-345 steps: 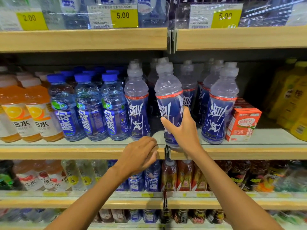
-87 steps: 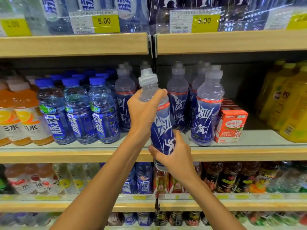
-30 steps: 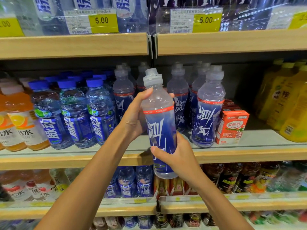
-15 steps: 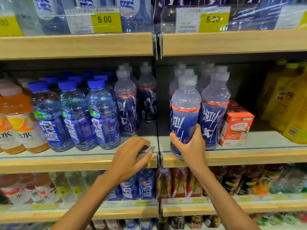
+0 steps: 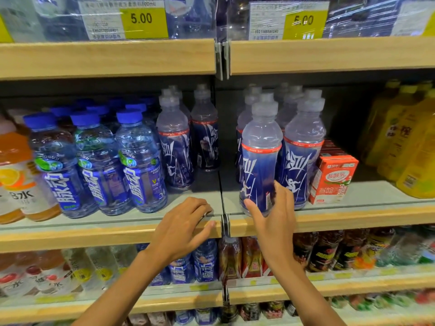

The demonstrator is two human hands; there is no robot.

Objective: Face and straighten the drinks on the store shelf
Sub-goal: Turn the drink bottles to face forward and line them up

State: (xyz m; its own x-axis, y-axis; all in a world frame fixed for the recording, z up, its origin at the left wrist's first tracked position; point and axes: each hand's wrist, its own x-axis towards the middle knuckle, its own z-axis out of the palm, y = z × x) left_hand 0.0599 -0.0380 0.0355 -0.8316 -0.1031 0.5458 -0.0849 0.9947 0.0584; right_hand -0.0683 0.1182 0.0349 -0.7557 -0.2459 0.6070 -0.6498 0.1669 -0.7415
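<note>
Two hands work at the middle shelf [image 5: 353, 215], just right of centre frame. A second ago both held a blue-labelled sports bottle [image 5: 260, 158] out in the air, turning it; now it stands upright at the shelf's front edge, right of the divider, label and running figure facing out, just beside its twin [image 5: 303, 156]. That bottle looks faced, I'd say (a last nudge may remain).

The right hand [image 5: 274, 222] is at the bottle's base, fingers spread loosely around the lower label, touching more than clutching. The left hand [image 5: 182, 228] has let go and rests open, palm down, on the wooden shelf lip left of the divider, holding nothing.

Left of the divider, one bottle [image 5: 204, 137] sits set back behind an empty spot, probably the next to pull forward.
</note>
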